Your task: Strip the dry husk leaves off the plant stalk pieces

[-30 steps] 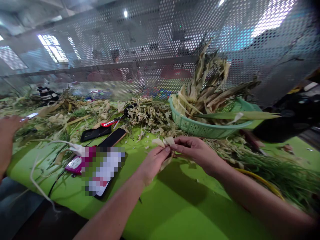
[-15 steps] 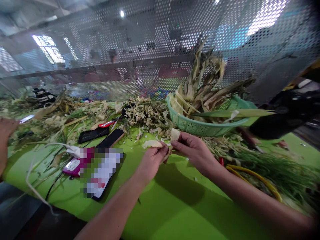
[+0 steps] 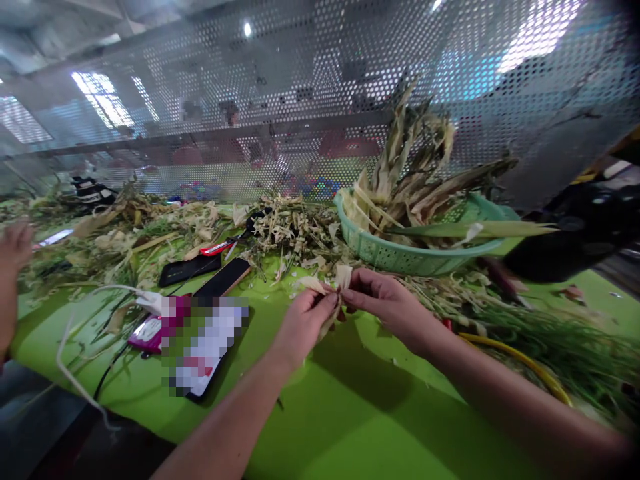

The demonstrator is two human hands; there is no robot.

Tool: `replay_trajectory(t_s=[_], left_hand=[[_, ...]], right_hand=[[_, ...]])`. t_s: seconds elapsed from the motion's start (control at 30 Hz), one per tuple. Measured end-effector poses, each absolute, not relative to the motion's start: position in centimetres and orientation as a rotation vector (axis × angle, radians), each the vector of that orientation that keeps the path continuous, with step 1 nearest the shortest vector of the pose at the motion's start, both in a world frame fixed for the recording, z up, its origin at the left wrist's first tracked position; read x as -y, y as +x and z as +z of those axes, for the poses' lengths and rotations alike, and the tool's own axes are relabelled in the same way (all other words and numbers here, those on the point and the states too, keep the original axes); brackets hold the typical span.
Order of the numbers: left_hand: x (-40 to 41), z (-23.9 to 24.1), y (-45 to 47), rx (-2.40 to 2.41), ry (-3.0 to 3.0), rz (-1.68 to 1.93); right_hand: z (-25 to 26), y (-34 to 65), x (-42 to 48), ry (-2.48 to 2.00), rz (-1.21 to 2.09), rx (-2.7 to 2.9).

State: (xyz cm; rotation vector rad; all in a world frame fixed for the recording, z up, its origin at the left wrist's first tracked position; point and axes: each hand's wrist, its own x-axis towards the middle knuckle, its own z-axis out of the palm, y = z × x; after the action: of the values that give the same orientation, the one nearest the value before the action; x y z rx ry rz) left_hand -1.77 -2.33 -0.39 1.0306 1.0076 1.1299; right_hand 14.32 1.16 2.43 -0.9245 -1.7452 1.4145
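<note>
My left hand [image 3: 305,322] and my right hand [image 3: 383,300] meet over the green table [image 3: 350,413], both pinched on a small pale dried leaf piece [image 3: 330,283] held between the fingertips. Two pale tips of the leaf stick up above my fingers. A teal plastic basket [image 3: 410,257] heaped with long dried leaves [image 3: 415,180] stands just behind my right hand.
Piles of leaf scraps [image 3: 290,227] cover the back of the table. Red-handled scissors [image 3: 220,245], two dark phones [image 3: 220,277], a white cable [image 3: 100,293] and a pink item lie at left. Another person's hand [image 3: 15,247] is at far left. Green stalks [image 3: 550,333] and a yellow cord [image 3: 520,360] lie at right.
My two hands have drawn back together on the leaf piece, its two tips now standing close above my fingers. The other person's hand at left has shifted slightly.
</note>
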Motion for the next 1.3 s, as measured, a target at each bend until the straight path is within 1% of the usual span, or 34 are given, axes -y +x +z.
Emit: replay_trajectory(t_s=[0.1, 0.17, 0.23, 0.3, 0.4, 0.5, 0.57, 0.8, 1.0, 1.13, 1.3], left_hand=[[2.3, -0.1, -1.8, -0.967, 0.971, 1.077], [2.2, 0.1, -1.8, -0.929, 0.923, 1.080], [2.0, 0.1, -1.9, -0.905, 0.840, 1.126], [1.7, -0.1, -2.0, -0.894, 0.759, 1.231], [1.5, -0.5, -2.0, -0.855, 0.683, 1.378], [1.4, -0.7, -1.7, -0.807, 0.662, 1.382], [1.5, -0.8, -1.6, -0.796, 0.674, 1.375], [1.3, -0.7, -2.1, -0.961, 0.772, 1.368], [1.4, -0.3, -2.2, -0.935, 0.783, 1.269], [1.5, -0.2, -2.3, -0.962, 0.928, 1.260], [1.6, -0.3, -2.2, -0.999, 0.875, 1.250]], right_hand=[[2.4, 14.5, -1.3, -1.012, 1.243, 1.821], [2.3, 14.7, -1.3, -1.072, 1.032, 1.850], [2.2, 14.9, -1.1, -1.124, 0.820, 1.836], [2.1, 14.8, -0.8, -1.167, 0.748, 1.827], [1.8, 14.0, -0.1, -1.181, 0.924, 1.870], [1.2, 13.0, 0.3, -1.124, 1.169, 1.855], [0.7, 12.6, 0.3, -1.088, 1.245, 1.806], [0.3, 13.5, -0.2, -1.106, 1.070, 1.842], [1.1, 14.0, -0.2, -1.083, 0.919, 1.932], [1.5, 14.0, -0.2, -1.081, 0.924, 1.962], [1.3, 14.1, -0.5, -1.116, 0.943, 1.963]])
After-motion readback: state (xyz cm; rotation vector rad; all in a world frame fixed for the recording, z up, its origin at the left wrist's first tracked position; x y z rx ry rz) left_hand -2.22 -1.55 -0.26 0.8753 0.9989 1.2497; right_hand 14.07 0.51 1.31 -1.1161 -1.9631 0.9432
